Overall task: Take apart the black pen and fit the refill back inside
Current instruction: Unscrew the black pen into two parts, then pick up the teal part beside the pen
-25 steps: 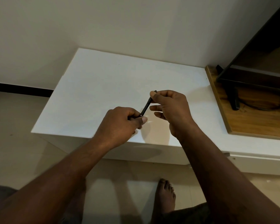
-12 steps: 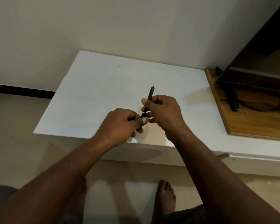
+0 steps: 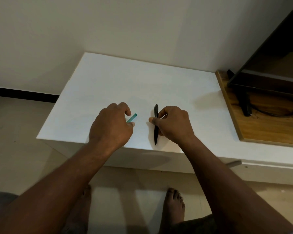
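Observation:
The black pen (image 3: 155, 135) stands almost upright in the picture over the white table top (image 3: 125, 81), its pointed end toward the near edge. My right hand (image 3: 174, 124) pinches the pen's middle between thumb and fingers. A thin pale sliver (image 3: 164, 116) shows by those fingers; I cannot tell what it is. My left hand (image 3: 111, 125) is a short way to the left, apart from the pen. It is closed on a small teal stick-like piece (image 3: 132, 117), which pokes out toward the pen.
A wooden board (image 3: 260, 132) lies on the right of the table and carries a dark screen on a black stand (image 3: 246, 105) with a cable. The wall runs along the far side. Bare feet (image 3: 174, 205) stand on the tiled floor below the near edge.
Both hands gripped the black pen together before. They have now drawn apart: the right hand keeps the pen, turned point-down toward me, and the left hand has moved left, with a teal piece now showing in it.

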{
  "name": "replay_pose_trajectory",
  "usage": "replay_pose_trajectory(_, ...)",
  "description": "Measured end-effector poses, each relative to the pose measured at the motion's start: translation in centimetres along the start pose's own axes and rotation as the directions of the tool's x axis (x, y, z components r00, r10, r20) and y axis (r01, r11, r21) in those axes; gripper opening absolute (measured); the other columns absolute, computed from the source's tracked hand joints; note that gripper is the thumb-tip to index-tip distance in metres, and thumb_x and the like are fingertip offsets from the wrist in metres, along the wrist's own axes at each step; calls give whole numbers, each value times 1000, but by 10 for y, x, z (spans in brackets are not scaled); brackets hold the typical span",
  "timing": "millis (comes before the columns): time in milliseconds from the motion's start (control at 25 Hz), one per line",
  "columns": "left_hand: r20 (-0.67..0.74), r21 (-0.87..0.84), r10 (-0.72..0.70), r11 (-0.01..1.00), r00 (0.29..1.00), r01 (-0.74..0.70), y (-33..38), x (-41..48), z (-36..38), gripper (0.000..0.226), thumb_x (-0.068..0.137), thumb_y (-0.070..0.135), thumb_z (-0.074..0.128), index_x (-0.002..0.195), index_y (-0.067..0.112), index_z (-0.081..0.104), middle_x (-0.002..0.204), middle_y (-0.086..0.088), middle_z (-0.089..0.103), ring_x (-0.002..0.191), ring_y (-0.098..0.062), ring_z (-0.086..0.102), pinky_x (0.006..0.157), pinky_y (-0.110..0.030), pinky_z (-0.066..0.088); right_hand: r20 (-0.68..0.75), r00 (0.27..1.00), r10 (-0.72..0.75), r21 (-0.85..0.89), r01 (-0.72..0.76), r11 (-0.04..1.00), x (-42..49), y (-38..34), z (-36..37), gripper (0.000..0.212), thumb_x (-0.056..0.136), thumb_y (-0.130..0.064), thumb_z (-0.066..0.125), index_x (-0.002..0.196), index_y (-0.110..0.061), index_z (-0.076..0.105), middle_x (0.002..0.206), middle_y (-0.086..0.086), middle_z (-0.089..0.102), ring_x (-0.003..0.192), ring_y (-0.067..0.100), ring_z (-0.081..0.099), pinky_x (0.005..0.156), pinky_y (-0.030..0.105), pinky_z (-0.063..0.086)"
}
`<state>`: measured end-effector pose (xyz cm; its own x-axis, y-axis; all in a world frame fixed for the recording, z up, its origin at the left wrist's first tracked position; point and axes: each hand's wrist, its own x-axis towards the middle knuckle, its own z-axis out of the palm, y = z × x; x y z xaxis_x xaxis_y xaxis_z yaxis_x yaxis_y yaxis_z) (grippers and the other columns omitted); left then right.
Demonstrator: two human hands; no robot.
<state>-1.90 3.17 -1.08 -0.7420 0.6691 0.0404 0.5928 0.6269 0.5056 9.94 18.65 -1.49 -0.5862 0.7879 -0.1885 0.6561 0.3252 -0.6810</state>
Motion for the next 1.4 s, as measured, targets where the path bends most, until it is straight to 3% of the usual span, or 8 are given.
replay_pose_trajectory(120,43,48,-33,998,999,31,-3,0,5,45,86,41,75,125,27,56,114,0,63,102,-24,63,79,-40,56,-48,999,-22,-90,18,996,3,3,5,32,84,-47,82,88,-18,68,85,2,74,87,27,73,80,43,60)
replay_pose_trajectory(240,34,94,-15,996,999,11,-5,0,7,30,89,40,71,114,25,63,105,0,67,91,-22,64,70,-34,50,-94,994,-55,-179,37,983,4,4,9,34,83,-51,81,87,-21,65,81,-3,70,76,12,63,59,27,47)
replay_pose_trajectory(360,24,121,3,993,1000,-6,-3,0,5,12,92,33,68,98,23,67,90,1,69,79,-23,64,65,-34,52,-101,994,-48,-206,27,978,4,4,10,34,83,-53,79,91,-23,64,85,-4,68,74,7,51,54,21,32)
replay_pose_trajectory(600,81,-71,-108,991,991,114,0,1,1,9,90,34,70,85,28,68,81,7,69,76,-16,65,67,-32,54,-132,986,-101,-213,71,974,-2,-5,-3,38,86,-59,74,101,-24,67,84,-5,70,80,15,67,61,27,45)
replay_pose_trajectory(720,128,-307,-105,941,986,140,7,4,-3,8,90,33,74,86,27,71,81,10,72,75,-10,67,65,-28,51,-159,976,-146,-77,136,988,-5,-18,-20,27,89,-53,73,94,-26,69,73,-6,74,69,12,72,65,30,56)
replay_pose_trajectory(920,166,-490,-49,863,985,126,19,0,-5,6,92,30,74,87,26,72,80,9,73,68,-10,71,56,-22,50,70,996,-56,383,25,923,-16,-32,-24,11,96,-29,73,93,-19,75,81,0,79,66,13,76,60,25,56)
replay_pose_trajectory(1280,151,-536,17,841,988,67,21,-4,-10,11,95,35,68,99,26,73,89,4,72,86,-18,69,78,-46,61,162,984,-67,530,-30,848,-18,-35,-27,5,93,-17,73,94,-16,78,81,1,79,70,15,74,64,28,55)
replay_pose_trajectory(1400,112,-519,23,854,993,39,21,-3,-10,13,95,36,68,99,27,76,85,5,74,81,-17,70,75,-44,61,155,985,-71,536,-24,844,-22,-37,-23,7,91,-14,73,91,-16,79,80,1,78,67,13,72,64,28,56)
